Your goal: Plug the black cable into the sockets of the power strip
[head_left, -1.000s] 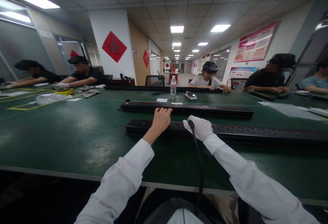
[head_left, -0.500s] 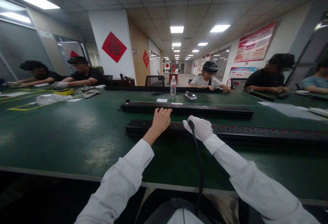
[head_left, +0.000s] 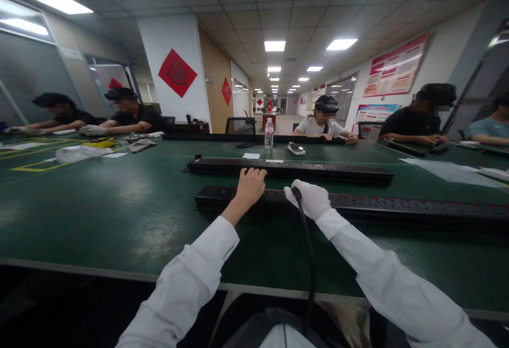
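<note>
A long black power strip (head_left: pixel 397 209) with red marks along its top lies across the green table in front of me. My left hand (head_left: pixel 249 188), bare, rests across its left part with the fingers bent over the far side; the thumb is hidden. In my right hand (head_left: pixel 312 199), which wears a white glove, is the end of a black power cord (head_left: pixel 309 247), held at the strip's top. The cord hangs down over the table edge towards my lap. Whether its plug sits in a socket cannot be seen behind the glove.
A second black power strip (head_left: pixel 326 173) lies just beyond. Farther off are a water bottle (head_left: pixel 269 135), a small white device (head_left: pixel 296 149) and another long black strip (head_left: pixel 207 137). Plastic wrap (head_left: pixel 77 154) lies left, white sheets (head_left: pixel 449 170) right. Several people sit around the table.
</note>
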`<state>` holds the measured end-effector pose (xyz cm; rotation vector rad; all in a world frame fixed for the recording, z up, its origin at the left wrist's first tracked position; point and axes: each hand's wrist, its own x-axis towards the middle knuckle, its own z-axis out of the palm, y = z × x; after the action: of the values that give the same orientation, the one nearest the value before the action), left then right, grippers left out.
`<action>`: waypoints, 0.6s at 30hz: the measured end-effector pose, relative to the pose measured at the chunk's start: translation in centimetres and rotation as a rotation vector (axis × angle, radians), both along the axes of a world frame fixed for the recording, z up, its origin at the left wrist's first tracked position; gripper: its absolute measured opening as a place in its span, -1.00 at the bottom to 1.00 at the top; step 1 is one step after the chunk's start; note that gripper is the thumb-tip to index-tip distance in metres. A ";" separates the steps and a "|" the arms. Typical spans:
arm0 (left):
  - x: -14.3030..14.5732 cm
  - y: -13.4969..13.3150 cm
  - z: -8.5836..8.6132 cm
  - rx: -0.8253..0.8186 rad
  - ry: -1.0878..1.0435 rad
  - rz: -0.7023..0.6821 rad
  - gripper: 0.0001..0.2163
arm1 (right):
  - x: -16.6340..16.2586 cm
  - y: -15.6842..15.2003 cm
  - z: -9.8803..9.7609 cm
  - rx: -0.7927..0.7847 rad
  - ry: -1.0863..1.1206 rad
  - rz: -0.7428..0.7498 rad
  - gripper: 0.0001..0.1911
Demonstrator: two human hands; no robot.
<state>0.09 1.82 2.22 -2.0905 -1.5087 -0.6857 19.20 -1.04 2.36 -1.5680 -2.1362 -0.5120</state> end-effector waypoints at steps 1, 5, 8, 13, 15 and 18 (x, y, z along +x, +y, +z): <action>0.0 0.0 0.0 -0.003 -0.001 -0.001 -0.73 | 0.0 0.0 0.0 -0.006 0.001 -0.004 -0.58; 0.0 0.0 0.0 -0.008 -0.005 -0.005 -0.73 | 0.0 -0.1 0.2 -0.019 0.008 -0.002 -0.58; 0.0 0.0 0.0 -0.014 -0.004 -0.006 -0.73 | -0.1 -0.2 0.3 -0.029 0.007 0.004 -0.58; 0.0 0.0 0.0 -0.018 -0.001 -0.006 -0.74 | -0.1 -0.3 0.3 -0.022 0.007 -0.010 -0.58; 0.0 0.0 0.0 -0.015 -0.003 -0.009 -0.74 | -0.1 -0.2 0.2 -0.020 0.011 -0.006 -0.58; 0.0 0.1 0.0 -0.024 -0.005 -0.015 -0.74 | 0.0 -0.1 0.2 -0.015 0.011 0.001 -0.58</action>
<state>0.05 1.90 2.26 -2.1208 -1.5126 -0.6818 19.16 -1.17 2.51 -1.5737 -2.1370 -0.4869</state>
